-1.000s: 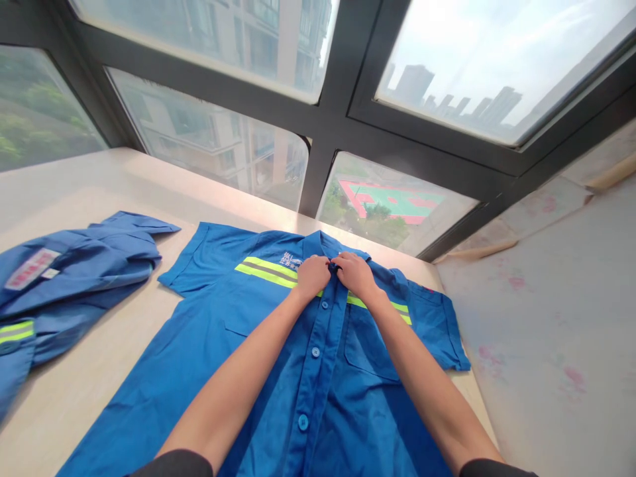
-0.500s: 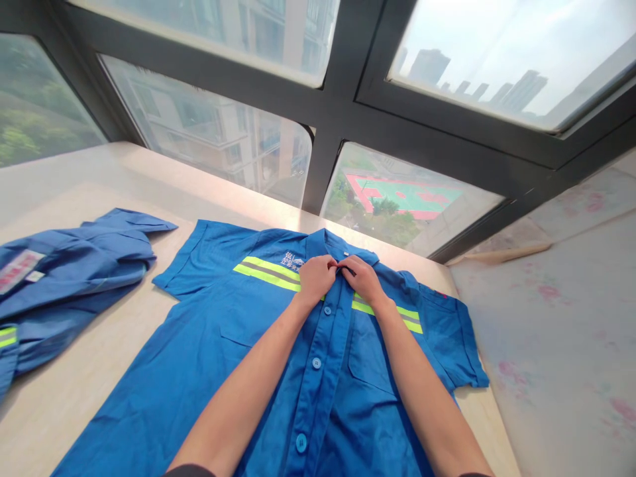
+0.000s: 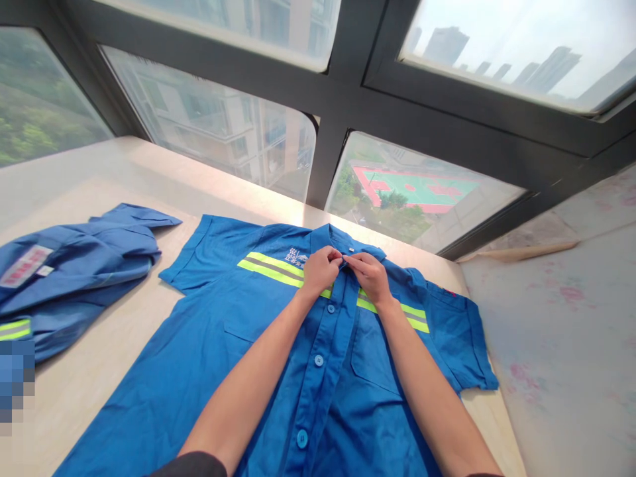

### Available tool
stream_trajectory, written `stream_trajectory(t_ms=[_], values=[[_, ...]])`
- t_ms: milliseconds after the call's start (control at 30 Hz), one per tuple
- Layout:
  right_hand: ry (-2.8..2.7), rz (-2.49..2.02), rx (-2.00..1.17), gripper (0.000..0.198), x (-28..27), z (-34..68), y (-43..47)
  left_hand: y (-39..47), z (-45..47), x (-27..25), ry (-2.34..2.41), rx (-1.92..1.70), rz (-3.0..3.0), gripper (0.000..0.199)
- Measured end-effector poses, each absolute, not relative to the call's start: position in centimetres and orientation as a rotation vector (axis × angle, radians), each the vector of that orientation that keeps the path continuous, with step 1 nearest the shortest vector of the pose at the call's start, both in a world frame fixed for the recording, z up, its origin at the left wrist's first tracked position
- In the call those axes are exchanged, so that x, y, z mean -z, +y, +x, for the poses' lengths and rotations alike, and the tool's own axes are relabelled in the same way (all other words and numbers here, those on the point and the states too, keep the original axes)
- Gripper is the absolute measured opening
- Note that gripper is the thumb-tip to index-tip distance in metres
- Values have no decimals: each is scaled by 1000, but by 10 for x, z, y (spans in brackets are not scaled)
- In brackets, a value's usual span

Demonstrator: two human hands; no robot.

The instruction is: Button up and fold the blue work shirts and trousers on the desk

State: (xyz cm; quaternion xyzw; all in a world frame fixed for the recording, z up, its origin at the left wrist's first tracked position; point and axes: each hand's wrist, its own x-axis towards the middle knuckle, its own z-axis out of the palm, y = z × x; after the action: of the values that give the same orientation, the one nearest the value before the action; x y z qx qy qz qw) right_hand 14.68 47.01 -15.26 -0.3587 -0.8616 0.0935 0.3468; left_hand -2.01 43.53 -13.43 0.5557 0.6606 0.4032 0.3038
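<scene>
Head view: our left hand [image 3: 322, 268] and right hand [image 3: 370, 273] pinch the shirt [image 3: 340, 358] just below its collar [image 3: 325, 237]; spread on the sill [image 3: 94, 371], it looks light and soft, best gripped along the front's doubled edges

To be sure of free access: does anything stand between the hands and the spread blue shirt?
Nothing visible does: the left hand and the right hand both touch the shirt near its collar. The other blue garment lies apart, to the left.

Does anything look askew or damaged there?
Mildly: the left garment lies bunched and wrinkled, unlike the spread-out shirt. A pixelated patch hides that garment's near end, probably an image fault. No damage shows.
</scene>
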Motion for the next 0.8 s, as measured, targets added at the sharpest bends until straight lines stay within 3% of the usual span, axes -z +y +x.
stream_trajectory(t_ms=[800], values=[[-2277,-892,-273,34,153,142,473,440,-20,134,1707,-1110,1361,8]])
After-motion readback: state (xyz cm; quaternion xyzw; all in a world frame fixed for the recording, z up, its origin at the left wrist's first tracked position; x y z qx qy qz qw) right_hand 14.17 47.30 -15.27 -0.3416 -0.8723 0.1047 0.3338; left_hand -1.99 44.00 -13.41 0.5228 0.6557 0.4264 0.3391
